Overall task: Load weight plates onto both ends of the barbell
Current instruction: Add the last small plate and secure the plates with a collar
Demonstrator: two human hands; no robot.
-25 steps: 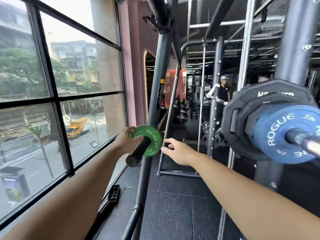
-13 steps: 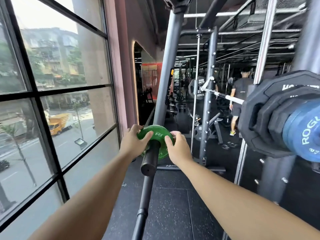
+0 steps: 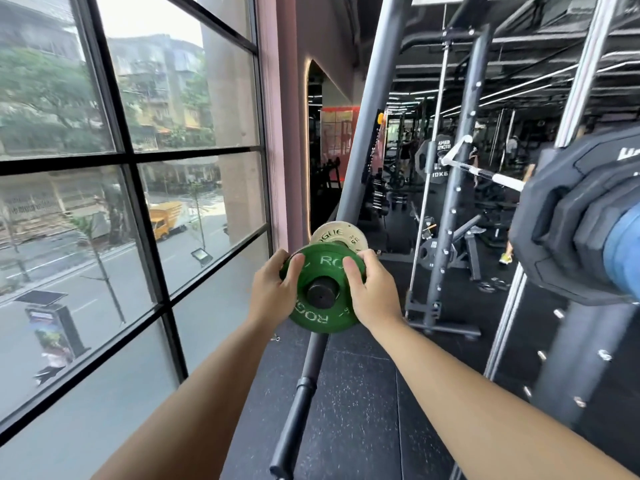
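Green plate (image 3: 325, 289), the small one: where is it sitting? asks the newcomer.

On the black peg (image 3: 320, 295), says the coach, going by the head view. The peg's end pokes through its bore. A cream plate (image 3: 341, 237) shows just above and behind the peg's end; whether it shares that peg I cannot tell. The left hand (image 3: 273, 292) grips the rim on the peg's left and the right hand (image 3: 375, 294) grips it on the peg's right. Thumbs lie on the face and fingers curl behind the edge.

Is it heavy?

I'd judge not. It is small and thin, a rigid disc that will not flex, so two hands are plenty. The face looks smooth, so hold the rim on opposite sides and draw it straight along the peg, or the bore may bind.

And after that?

Right of the peg, well apart, black plates (image 3: 568, 216) are stacked with a blue plate (image 3: 623, 251) outside them. I take that for the barbell's loaded end, its shaft hidden. Mind your toes if the disc slips.
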